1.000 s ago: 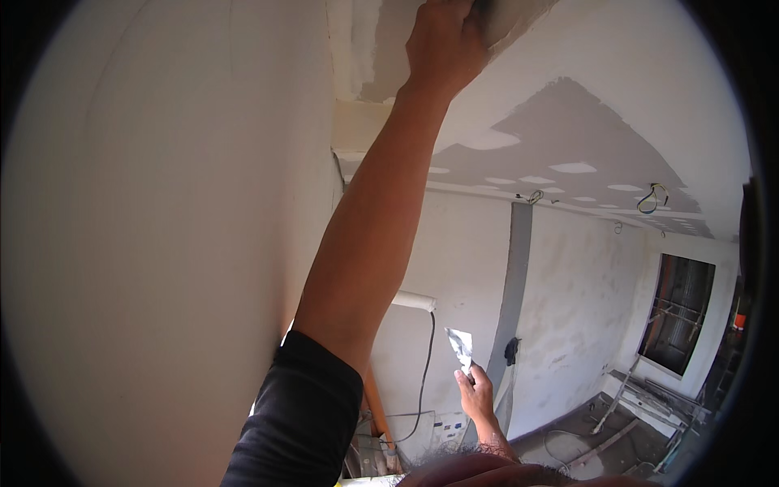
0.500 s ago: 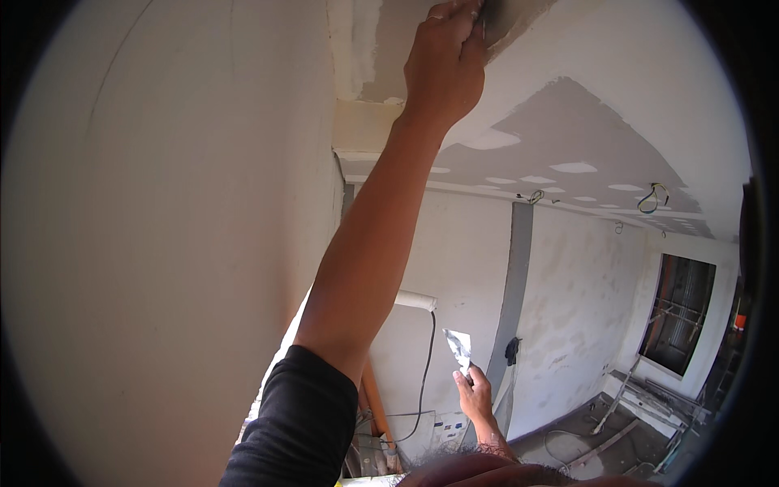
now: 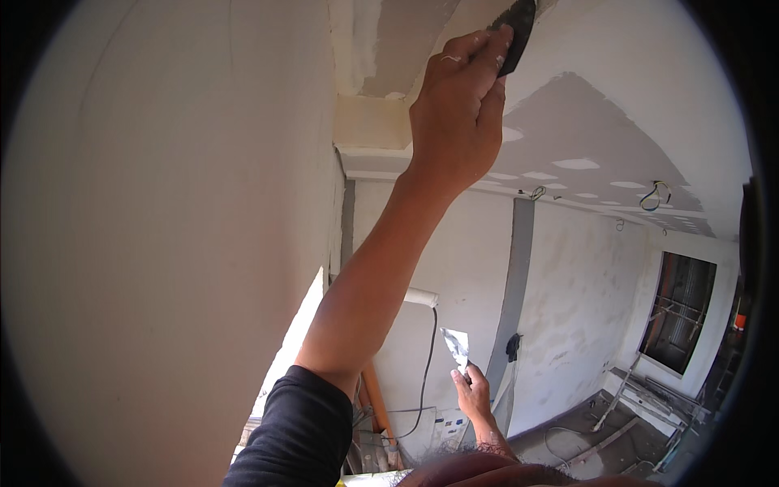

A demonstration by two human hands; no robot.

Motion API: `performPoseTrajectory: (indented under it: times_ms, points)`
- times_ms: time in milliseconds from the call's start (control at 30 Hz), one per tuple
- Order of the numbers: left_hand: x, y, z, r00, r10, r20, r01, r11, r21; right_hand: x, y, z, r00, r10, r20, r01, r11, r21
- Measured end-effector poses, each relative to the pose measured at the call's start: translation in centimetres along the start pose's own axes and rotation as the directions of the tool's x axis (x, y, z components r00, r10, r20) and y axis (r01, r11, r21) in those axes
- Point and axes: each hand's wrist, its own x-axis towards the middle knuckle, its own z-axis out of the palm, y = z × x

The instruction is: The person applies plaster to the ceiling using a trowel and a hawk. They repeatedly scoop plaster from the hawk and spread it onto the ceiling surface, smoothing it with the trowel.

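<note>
My left hand [image 3: 458, 122] is raised at the top middle, its fingers closed on a black scraper [image 3: 518, 40] with a flat, dark blade. The blade is up by the ceiling [image 3: 617, 65]; whether its edge touches there I cannot tell. White smears mark the fingers. Lower down, my right hand [image 3: 473, 395] grips a putty knife [image 3: 457, 344] upright by its handle. White filler coats part of its wide metal blade. Near the left hand, the ceiling has bare grey board beside whitened areas.
A plain wall [image 3: 178, 243] fills the left side. Loops of cable [image 3: 654, 196] hang from the ceiling. A white roll-shaped fixture [image 3: 422, 298] with a black cable is on the far wall. Scaffold parts [image 3: 657, 398] stand below a window opening [image 3: 680, 312] at the right.
My left hand has moved right and slightly down in the picture, bringing more of the black scraper into sight. The right hand with the putty knife has barely shifted.
</note>
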Motion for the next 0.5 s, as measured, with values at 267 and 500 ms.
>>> performPoseTrajectory:
  times_ms: [267, 500]
  points:
    - [-1.6, 0.3, -0.4, 0.995, 0.096, -0.032, -0.092, 0.992, 0.092, 0.0, 0.3, 0.3, 1.0, -0.028, 0.008, 0.029, 0.999, -0.014]
    - [2.2, -3.6, -3.5, 0.977, 0.087, -0.193, -0.051, 0.982, 0.184, -0.3, 0.4, 0.8, 0.999, -0.009, -0.045, 0.011, 0.999, 0.045]
